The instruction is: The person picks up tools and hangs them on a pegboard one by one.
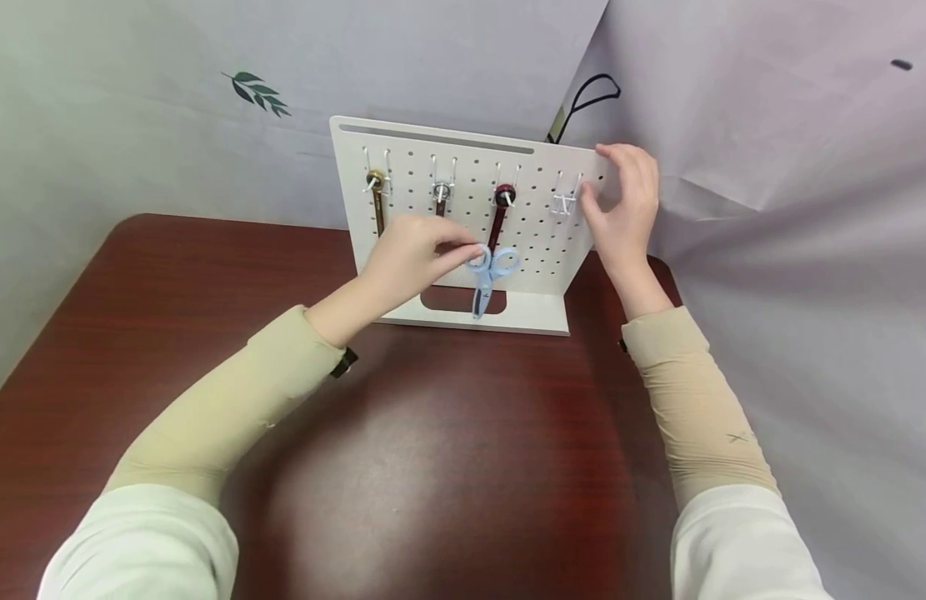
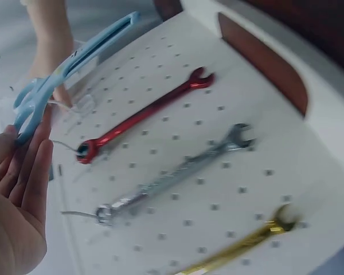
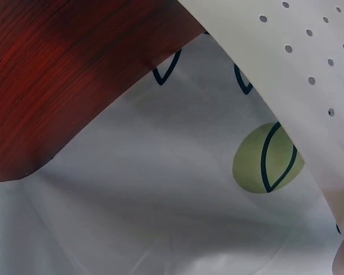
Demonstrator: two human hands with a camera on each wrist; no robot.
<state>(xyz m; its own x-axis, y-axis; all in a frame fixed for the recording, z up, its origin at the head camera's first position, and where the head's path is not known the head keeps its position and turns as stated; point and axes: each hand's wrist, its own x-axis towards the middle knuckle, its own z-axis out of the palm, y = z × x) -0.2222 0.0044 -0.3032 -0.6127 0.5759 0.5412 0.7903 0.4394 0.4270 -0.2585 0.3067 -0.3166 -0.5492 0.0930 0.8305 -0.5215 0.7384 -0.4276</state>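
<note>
My left hand (image 1: pixel 406 258) pinches light blue scissors (image 1: pixel 483 287) by one handle loop, blades pointing down, in front of a white pegboard (image 1: pixel 541 242). In the left wrist view the scissors (image 2: pixel 49 86) stand out from the board. My right hand (image 1: pixel 629 204) grips the board's upper right edge, thumb on the front face. On the board's hooks hang a gold wrench (image 1: pixel 378 208), a silver wrench (image 2: pixel 172 175) and a red wrench (image 2: pixel 146 114). A white double hook (image 1: pixel 563 204) near the right thumb carries nothing.
The pegboard stands on its own base (image 1: pixel 538 312) on a dark red wooden table (image 1: pixel 402 467). Pale patterned cloth (image 1: pixel 793 250) hangs behind and to the right. A black cord loop (image 1: pixel 598 100) shows above the board's top edge.
</note>
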